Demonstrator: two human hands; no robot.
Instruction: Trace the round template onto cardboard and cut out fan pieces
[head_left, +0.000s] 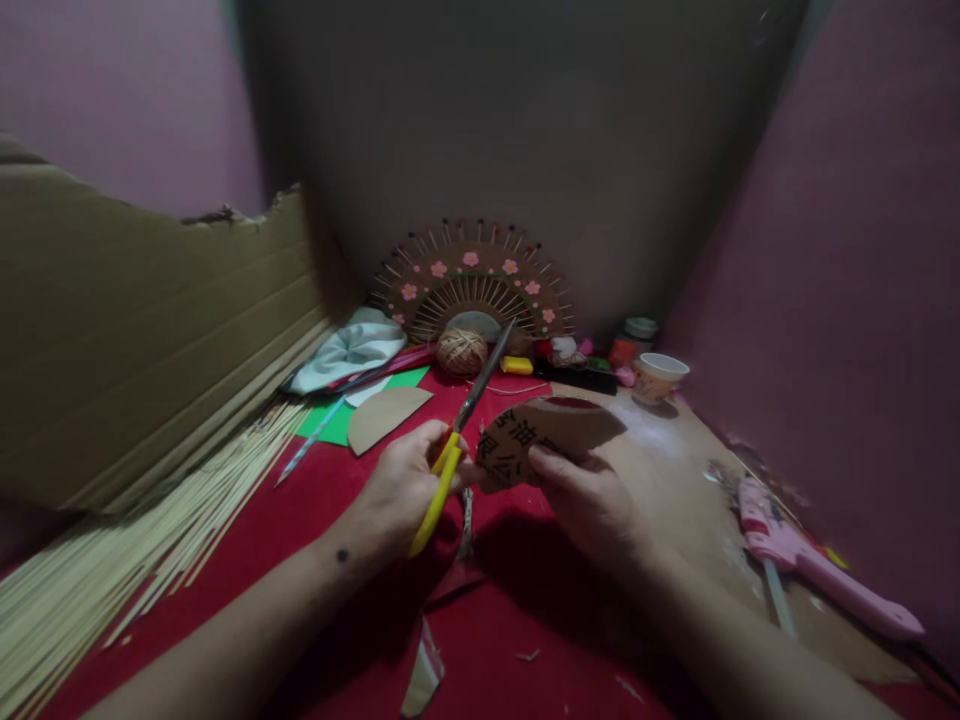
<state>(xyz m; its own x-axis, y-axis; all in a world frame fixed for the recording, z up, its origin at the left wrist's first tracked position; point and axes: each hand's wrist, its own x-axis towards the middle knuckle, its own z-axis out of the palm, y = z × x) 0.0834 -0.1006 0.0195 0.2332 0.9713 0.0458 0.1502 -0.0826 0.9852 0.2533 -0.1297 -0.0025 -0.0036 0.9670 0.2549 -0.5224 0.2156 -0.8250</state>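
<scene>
My left hand (401, 485) is closed round the yellow handles of a pair of scissors (459, 430), whose blades point up and away. My right hand (589, 500) pinches a rounded piece of brown cardboard (540, 432) with black printed characters, held just right of the scissors above the red cloth (525, 600). The blades meet the cardboard's left edge. Cut scraps (424, 675) lie on the cloth below my hands.
A bundle of thin bamboo sticks (127, 560) lies at left beside a large cardboard sheet (150, 330). At the back stand a stick fan with pink flowers (472, 285), a twine ball (461, 352) and a paper cup (658, 377). A pink glue gun (810, 565) lies at right.
</scene>
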